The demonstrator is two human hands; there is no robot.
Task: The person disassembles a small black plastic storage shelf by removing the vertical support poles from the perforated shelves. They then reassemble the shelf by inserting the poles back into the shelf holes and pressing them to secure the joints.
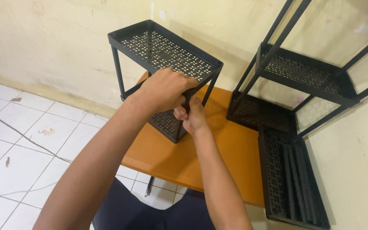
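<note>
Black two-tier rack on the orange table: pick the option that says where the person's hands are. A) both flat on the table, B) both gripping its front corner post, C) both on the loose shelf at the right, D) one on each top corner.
B: the left hand and right hand both close around the front corner post of the black rack, one above the other.
</note>
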